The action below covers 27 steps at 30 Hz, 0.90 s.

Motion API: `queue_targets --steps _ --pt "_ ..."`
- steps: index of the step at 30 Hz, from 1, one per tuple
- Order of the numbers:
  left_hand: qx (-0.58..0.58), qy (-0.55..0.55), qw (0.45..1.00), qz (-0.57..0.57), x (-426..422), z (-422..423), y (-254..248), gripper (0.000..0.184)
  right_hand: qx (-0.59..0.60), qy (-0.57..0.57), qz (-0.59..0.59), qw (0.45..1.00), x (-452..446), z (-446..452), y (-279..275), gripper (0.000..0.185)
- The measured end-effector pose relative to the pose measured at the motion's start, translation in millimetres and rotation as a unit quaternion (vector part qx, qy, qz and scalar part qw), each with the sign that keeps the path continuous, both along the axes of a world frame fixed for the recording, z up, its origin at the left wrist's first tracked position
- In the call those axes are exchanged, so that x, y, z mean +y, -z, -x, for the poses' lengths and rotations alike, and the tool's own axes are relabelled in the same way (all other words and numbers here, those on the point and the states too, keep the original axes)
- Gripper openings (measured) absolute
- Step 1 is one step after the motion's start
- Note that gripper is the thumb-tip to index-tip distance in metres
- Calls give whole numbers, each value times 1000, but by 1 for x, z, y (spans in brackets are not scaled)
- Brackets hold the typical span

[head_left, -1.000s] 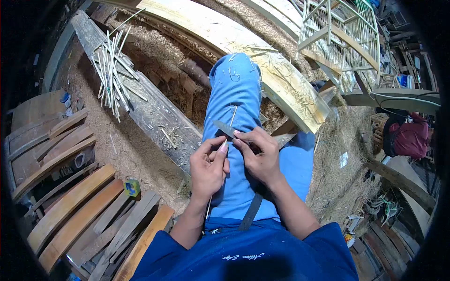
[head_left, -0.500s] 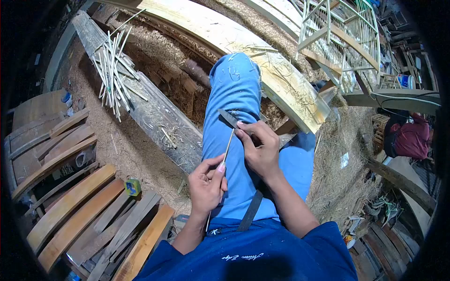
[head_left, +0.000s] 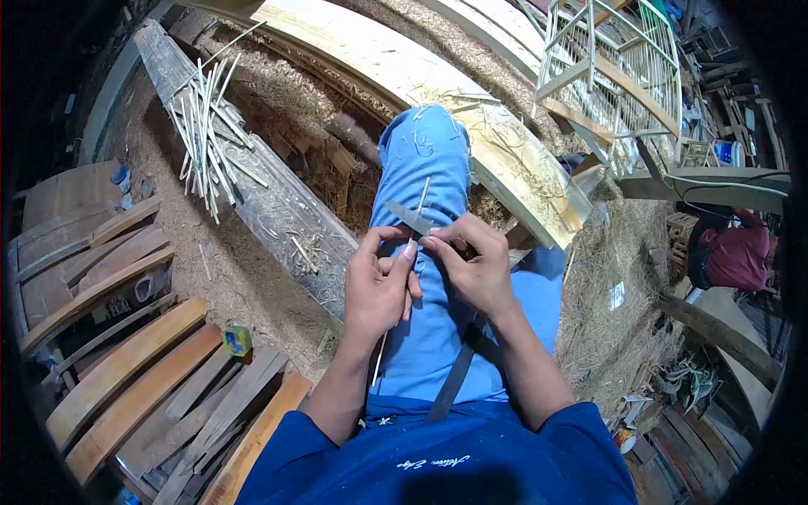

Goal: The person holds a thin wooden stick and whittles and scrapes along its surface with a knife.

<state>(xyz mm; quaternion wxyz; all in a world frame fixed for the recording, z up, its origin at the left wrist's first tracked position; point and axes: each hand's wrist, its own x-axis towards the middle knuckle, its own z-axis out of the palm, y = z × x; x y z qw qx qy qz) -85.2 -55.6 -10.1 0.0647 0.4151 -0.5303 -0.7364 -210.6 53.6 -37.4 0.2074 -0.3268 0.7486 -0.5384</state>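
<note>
My left hand (head_left: 379,282) is closed around a thin bamboo stick (head_left: 423,192). The stick's far end sticks out beyond my fingers over my thigh, and its near end slants back towards my waist. Between thumb and fingers, my right hand (head_left: 475,263) grips a knife (head_left: 407,218), its short pointed blade lying across the stick and aimed to the upper left. Both hands meet above my blue trouser leg (head_left: 425,151), with the fingertips close together at the blade. How the handle sits in my right palm is hidden. A dark strap (head_left: 454,374) hangs at my waist.
A pile of thin sticks (head_left: 204,139) lies on a weathered plank (head_left: 286,227) to the left. A pale curved beam (head_left: 513,160) with shavings crosses ahead. Curved boards (head_left: 126,362) and a yellow-blue box (head_left: 236,340) are at lower left. A wire cage (head_left: 614,67) stands upper right; a person (head_left: 736,248) is at far right.
My left hand has moved up along my leg towards the knife, and the stick now extends past the blade. My right hand has barely moved.
</note>
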Motion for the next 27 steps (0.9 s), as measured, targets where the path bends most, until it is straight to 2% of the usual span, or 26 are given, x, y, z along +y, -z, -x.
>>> queue_targets --steps 8,11,14,20,23,27 --pt "24 -21 999 -32 -3 -4 11 15 9 -17 37 999 -1 -5 6 11" --pt "31 -32 999 -17 1 -10 7 15 -22 33 13 999 -6 -9 7 10" --pt "22 -48 998 -42 7 -23 2 18 16 37 41 998 -8 -10 12 12" --pt "-8 -35 997 -71 19 -45 -2 18 -42 87 -22 995 -7 -9 16 11" --pt "13 -47 997 -66 12 -33 -1 18 -54 82 12 995 -8 -11 10 11" --pt "16 -18 999 -23 0 -8 1 16 -9 25 29 999 0 -10 8 11"
